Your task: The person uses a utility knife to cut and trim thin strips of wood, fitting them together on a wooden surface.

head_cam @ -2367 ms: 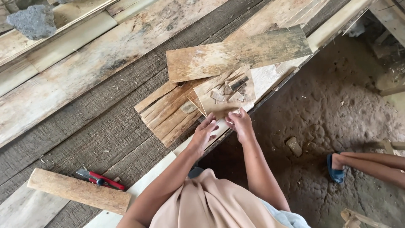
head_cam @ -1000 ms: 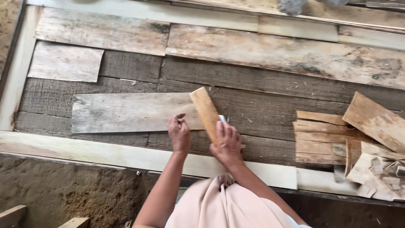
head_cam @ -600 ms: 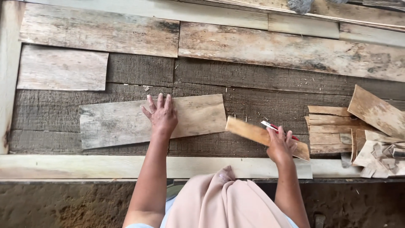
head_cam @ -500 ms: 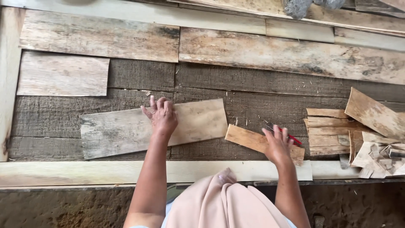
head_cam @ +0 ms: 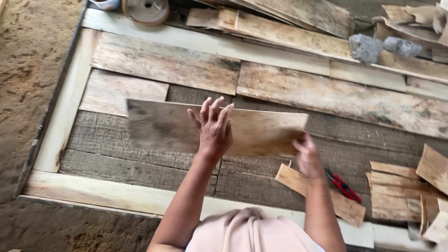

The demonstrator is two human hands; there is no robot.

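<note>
The left hand (head_cam: 213, 128) is pressing flat, fingers spread, on the long pale plank (head_cam: 261, 133), which is lying across the middle of the grey panel (head_cam: 121, 161). The right hand (head_cam: 308, 156) is pinching the plank's lower right corner, near the red cutter (head_cam: 343, 185).

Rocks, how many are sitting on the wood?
2: a darker grey rock and a lighter grey rock, side by side on the boards at top right. Others may be hidden.

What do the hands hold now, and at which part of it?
A long wooden board. The left hand lies flat on its middle, and the right hand grips its lower right corner.
</note>
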